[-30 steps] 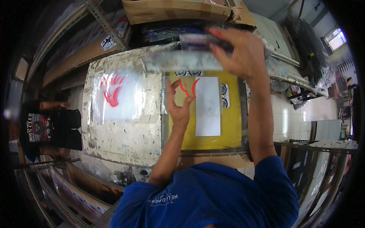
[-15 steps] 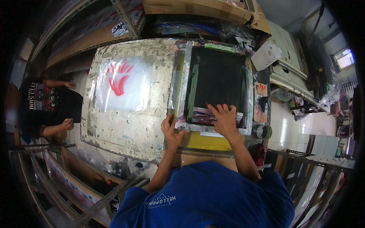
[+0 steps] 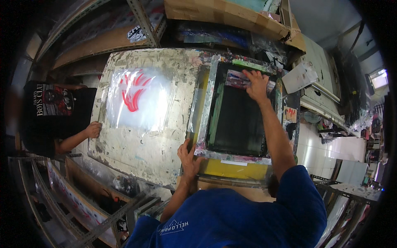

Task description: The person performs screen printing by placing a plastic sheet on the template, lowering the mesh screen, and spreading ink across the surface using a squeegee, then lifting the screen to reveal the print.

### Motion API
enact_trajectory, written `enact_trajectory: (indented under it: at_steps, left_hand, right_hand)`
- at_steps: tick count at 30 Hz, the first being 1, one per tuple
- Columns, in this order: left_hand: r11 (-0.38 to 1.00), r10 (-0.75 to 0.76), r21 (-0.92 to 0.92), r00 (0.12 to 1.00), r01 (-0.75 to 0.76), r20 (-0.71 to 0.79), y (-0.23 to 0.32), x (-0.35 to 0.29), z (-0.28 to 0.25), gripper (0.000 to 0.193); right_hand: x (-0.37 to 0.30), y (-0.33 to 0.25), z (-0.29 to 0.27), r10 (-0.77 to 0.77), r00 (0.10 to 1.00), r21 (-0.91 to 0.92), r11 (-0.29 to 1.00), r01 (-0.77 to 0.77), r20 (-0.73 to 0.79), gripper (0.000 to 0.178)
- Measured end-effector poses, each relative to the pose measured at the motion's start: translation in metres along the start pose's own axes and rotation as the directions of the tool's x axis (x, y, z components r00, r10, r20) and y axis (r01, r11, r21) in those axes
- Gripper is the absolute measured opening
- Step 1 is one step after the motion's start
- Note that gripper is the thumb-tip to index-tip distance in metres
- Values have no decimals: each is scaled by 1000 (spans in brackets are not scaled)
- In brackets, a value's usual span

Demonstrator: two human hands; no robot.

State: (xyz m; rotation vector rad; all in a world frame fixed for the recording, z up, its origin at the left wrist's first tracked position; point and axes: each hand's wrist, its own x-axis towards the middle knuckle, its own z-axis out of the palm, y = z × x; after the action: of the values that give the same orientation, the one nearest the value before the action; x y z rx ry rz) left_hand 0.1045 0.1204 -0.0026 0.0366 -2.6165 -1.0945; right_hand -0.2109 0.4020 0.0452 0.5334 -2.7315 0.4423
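A screen printing frame (image 3: pixel 202 128) with paint-stained edges and a dark mesh (image 3: pixel 237 120) lies on the right part of the worktable. My right hand (image 3: pixel 258 86) grips a paint-streaked squeegee (image 3: pixel 237 79) at the far end of the mesh, arm stretched out. Its fingers bend over the squeegee's top. At the frame's near left corner, my left hand (image 3: pixel 189 160) holds the edge with thumb and fingers. Under the frame a yellow surface (image 3: pixel 231 169) shows along the near side.
A clear plastic sheet (image 3: pixel 159 103) with a red print lies on the stained worktable (image 3: pixel 144 153) to the left. Another person's hand (image 3: pixel 93 129) rests at the table's left edge. Metal shelving (image 3: pixel 142 20) and a cardboard box (image 3: pixel 227 16) stand behind; a white container (image 3: pixel 300 77) is at right.
My right hand has pushed the squeegee from the near end of the mesh to the far end. My left hand stays on the corner. The other person's hand has come to the table edge.
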Motion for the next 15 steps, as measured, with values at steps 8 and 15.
enact_trajectory:
  at_steps: [8,15]
  left_hand:
    - [997,42,-61,998,-44,-43,-1,-2,-1,71]
    - [986,-89,-148,994,78,-68,0,-9,8,71]
  right_hand:
    - [58,32,1,34,999,74,997,-37,37,52]
    - [11,14,-52,245,968,413,877,-246,58,53]
